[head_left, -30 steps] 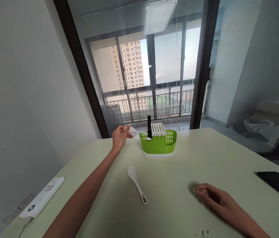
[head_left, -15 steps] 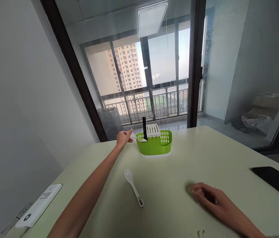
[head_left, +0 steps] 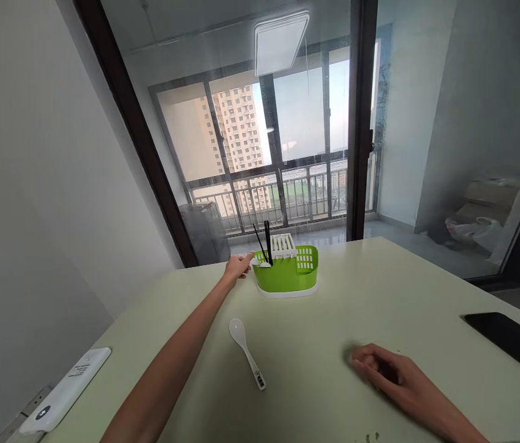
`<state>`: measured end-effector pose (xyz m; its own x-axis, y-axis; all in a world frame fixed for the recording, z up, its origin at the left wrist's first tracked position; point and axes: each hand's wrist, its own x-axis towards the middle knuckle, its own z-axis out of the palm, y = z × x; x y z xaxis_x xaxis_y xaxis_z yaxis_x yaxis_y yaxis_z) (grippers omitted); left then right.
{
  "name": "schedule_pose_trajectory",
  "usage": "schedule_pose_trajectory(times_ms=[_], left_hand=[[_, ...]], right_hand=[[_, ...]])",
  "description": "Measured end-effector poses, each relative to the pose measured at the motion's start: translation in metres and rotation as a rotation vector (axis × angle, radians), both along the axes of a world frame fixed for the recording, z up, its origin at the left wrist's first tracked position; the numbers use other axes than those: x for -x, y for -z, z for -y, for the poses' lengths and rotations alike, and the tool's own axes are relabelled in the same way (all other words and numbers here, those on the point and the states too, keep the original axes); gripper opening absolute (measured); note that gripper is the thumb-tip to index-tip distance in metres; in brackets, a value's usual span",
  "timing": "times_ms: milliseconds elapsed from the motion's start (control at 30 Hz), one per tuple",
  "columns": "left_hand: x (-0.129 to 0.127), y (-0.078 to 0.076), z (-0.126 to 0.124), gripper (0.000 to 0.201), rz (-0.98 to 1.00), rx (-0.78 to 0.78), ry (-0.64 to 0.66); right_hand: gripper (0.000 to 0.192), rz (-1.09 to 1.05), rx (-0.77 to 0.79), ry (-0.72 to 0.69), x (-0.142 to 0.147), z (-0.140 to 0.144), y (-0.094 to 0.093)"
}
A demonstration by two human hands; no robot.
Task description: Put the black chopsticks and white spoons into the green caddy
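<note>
Left hand (head_left: 237,266) is reaching far out, fingers pinching the handle end of a small white plastic spoon (head_left: 260,263) whose bowl is resting on the near-left rim of the green slotted plastic cutlery caddy (head_left: 286,275); the grip looks closed on the handle, though it is small in view. Two black chopsticks (head_left: 265,242) are standing tilted in that same left compartment, just beside the spoon, with a white ribbed insert (head_left: 283,244) behind them. Right hand (head_left: 391,373) is lying on the pale green table (head_left: 324,344), fingers curled loosely inward, holding nothing. A second white spoon with a barcode sticker on its handle (head_left: 245,351) is lying flat on the table, well apart from the caddy, between the two arms. Risks, as judged: the spoon is sitting across the rim and not inside, so letting go could be tipping it outward onto the table; the arm is stretched, so a push could be sliding the light caddy or knocking the leaning chopsticks over. A white power strip (head_left: 63,392) is sitting at the left table edge, a black phone (head_left: 511,344) at the right.
</note>
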<state>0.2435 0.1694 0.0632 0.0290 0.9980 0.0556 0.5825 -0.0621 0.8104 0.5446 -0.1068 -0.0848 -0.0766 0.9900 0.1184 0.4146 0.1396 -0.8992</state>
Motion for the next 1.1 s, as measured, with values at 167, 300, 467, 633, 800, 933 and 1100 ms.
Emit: schedule_pose_trajectory(times_ms=[167, 300, 467, 633, 800, 933, 1100], left_hand=[[0.0, 0.003, 0.004, 0.068, -0.07, 0.005, 0.051], [0.017, 0.01, 0.02, 0.069, -0.229, -0.014, 0.051], [0.05, 0.022, 0.076, 0.049, -0.547, -0.015, 0.09], [0.059, 0.032, 0.135, 0.059, -0.977, 0.048, 0.275], [0.05, 0.047, 0.161, 0.06, -1.09, 0.101, 0.377], [0.054, 0.055, 0.156, 0.054, -1.112, 0.074, 0.362], [0.077, 0.05, 0.136, 0.056, -1.116, 0.073, 0.278]], right_hand=[[0.044, 0.012, 0.002, 0.004, 0.0, 0.0, -0.002], [0.044, -0.001, -0.008, 0.007, 0.001, 0.001, -0.003], [0.044, 0.004, -0.006, 0.017, 0.001, 0.0, -0.001], [0.044, 0.013, 0.003, 0.025, 0.0, -0.002, 0.003], [0.045, 0.022, -0.001, 0.04, 0.001, -0.002, 0.003], [0.05, 0.04, -0.001, 0.048, 0.002, -0.002, -0.001], [0.048, 0.033, -0.022, 0.076, 0.002, -0.002, 0.0]])
